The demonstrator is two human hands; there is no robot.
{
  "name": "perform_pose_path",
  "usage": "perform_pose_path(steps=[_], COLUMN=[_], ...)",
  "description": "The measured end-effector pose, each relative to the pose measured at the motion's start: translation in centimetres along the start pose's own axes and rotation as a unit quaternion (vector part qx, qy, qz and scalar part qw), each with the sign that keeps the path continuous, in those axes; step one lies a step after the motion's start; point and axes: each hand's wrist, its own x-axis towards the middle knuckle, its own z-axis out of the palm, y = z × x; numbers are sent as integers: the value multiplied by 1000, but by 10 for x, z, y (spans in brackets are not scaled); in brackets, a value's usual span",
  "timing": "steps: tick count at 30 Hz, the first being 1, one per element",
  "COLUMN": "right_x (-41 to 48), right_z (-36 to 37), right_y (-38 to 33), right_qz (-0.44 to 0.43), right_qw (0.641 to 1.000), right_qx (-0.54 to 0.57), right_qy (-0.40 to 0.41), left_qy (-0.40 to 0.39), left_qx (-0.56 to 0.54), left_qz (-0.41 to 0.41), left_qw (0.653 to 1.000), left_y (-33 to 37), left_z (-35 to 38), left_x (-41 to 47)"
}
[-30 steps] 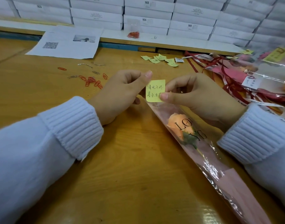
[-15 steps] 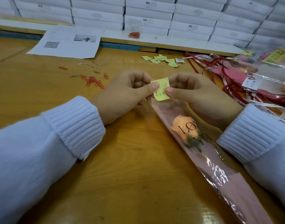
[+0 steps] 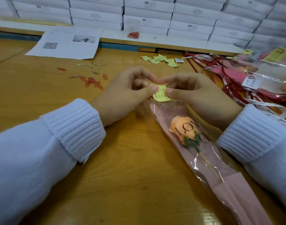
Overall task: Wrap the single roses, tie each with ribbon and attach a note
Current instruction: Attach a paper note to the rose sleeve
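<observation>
The yellow note (image 3: 161, 95) sits at the open top edge of the clear sleeve (image 3: 204, 159) holding the peach rose (image 3: 182, 127), which lies on the wooden table (image 3: 122, 176). The left hand (image 3: 122, 95) and right hand (image 3: 195, 95) both pinch the note — thumbs on its face, forefingers meeting at its top edge. Red paper clips (image 3: 92, 81) lie left of the hands — spare notes (image 3: 160, 60) and ribbons (image 3: 228, 88) beyond and to the right.

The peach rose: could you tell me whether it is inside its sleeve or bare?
Inside. The rose lies within the pink sleeve; its clear film and printed lettering cover the bloom.
</observation>
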Motion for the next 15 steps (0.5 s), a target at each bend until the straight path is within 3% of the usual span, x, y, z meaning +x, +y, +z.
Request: perform_pose_path(steps=[7, 15], right_x=[0, 1], right_z=[-1, -4], right_y=[0, 4], right_qz=[1, -20], right_qw=[998, 999], right_qx=[-61, -32], right_qy=[23, 9], left_qy=[-8, -5], left_qx=[9, 22], left_qz=[2, 21], left_qw=[1000, 1000], left_y=[0, 1], left_z=[-1, 0], left_x=[0, -1])
